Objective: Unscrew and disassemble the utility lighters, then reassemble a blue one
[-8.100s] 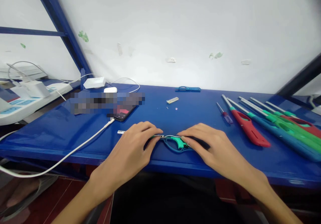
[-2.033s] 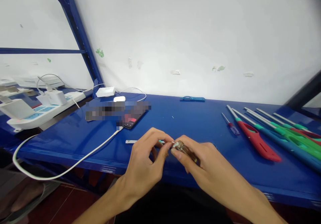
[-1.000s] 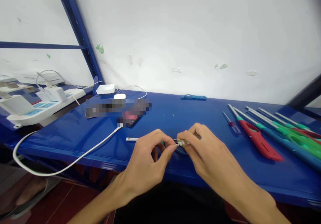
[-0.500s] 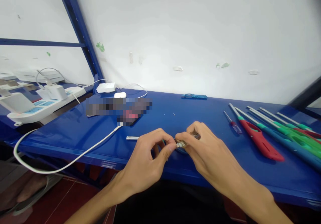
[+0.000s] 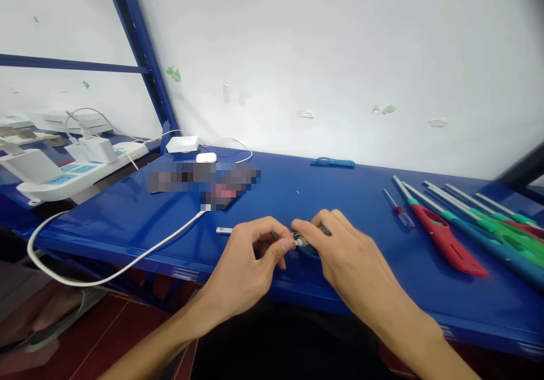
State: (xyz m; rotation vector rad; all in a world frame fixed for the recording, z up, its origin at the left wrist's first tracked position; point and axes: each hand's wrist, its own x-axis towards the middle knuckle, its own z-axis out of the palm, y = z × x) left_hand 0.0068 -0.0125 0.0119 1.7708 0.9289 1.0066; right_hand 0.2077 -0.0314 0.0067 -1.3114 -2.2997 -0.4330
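Observation:
My left hand (image 5: 250,252) is closed, thumb and forefinger pinched at the small whitish end of a lighter's translucent inner part (image 5: 302,240). Curled around that part from the other side is my right hand (image 5: 346,249), its fingers hiding most of it. Both hands meet just above the table's front edge. Under them a blue lighter body (image 5: 313,252) shows in part. A metal lighter tube (image 5: 224,231) sticks out to the left, behind my left hand. What exactly the left fingertips grip is too small to make out.
Several long-tube lighters, one a red lighter (image 5: 444,238), lie at the right beside a small screwdriver (image 5: 399,210). A blue lighter shell half (image 5: 332,163) lies near the wall. Phones, partly blurred, a white cable (image 5: 157,252) and a power strip (image 5: 80,173) occupy the left.
My right fingers have shifted slightly left and flattened over the translucent part. The left hand keeps its pinch. The whole view has shifted a little.

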